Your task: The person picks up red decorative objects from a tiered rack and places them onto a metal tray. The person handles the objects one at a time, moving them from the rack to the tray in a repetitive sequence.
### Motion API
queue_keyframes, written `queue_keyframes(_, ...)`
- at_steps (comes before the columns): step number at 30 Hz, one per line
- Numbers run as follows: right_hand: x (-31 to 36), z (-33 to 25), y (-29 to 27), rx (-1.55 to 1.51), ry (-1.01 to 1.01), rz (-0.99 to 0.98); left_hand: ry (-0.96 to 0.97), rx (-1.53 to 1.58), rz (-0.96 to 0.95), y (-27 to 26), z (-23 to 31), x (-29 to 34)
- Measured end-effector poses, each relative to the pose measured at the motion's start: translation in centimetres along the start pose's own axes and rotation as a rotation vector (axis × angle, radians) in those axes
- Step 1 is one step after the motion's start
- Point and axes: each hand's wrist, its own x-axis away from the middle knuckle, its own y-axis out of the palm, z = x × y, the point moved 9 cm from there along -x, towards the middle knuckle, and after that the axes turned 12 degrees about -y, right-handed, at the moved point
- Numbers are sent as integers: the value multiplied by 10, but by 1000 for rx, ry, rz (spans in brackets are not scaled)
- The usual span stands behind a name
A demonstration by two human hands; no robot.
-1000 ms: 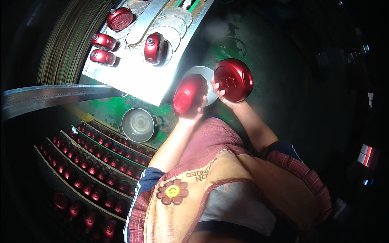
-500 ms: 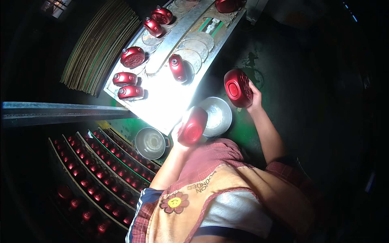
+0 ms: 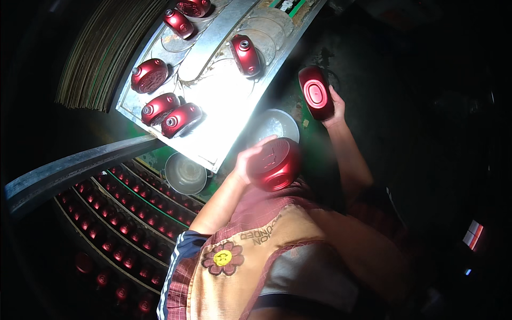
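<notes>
In my left hand is a glossy red bottle, held over my lap with an embossed flat side and part of its base showing. Off to the right, my right hand grips a second red bottle by its side, its oval base facing me. Both hands are closed round their bottles; the fingers behind the right one are hidden. On the brightly lit metal conveyor ahead stands another red bottle. Along its left side are several more, among them a leaning red bottle.
Below the conveyor's near end are a metal bowl and a metal pot. A metal beam juts out leftward. Rows of red bottles fill racks at lower left. Stacked thin boards stand at upper left.
The left hand's bottle has turned from showing its base to showing its embossed side, and shifted right. The right hand's bottle has rotated its base more toward me. The whole view has shifted.
</notes>
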Motion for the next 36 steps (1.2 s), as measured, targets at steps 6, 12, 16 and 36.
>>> queue_keyframes(6, -34, -79, 0, 688, -634, 289, 10, -325, 251, 8, 26, 22)
queue_keyframes(12, -171, -98, 131, 1689, -1053, 29, 211, -743, 472, 26, 64, 74)
queue_keyframes(16, -264, -61, 126, 1848, -922, 28, 433, -1047, 595, 81, 86, 96)
queue_keyframes(36, 28, 66, 203, 1088, 179, -937, 403, -1856, -12, 179, 117, 40)
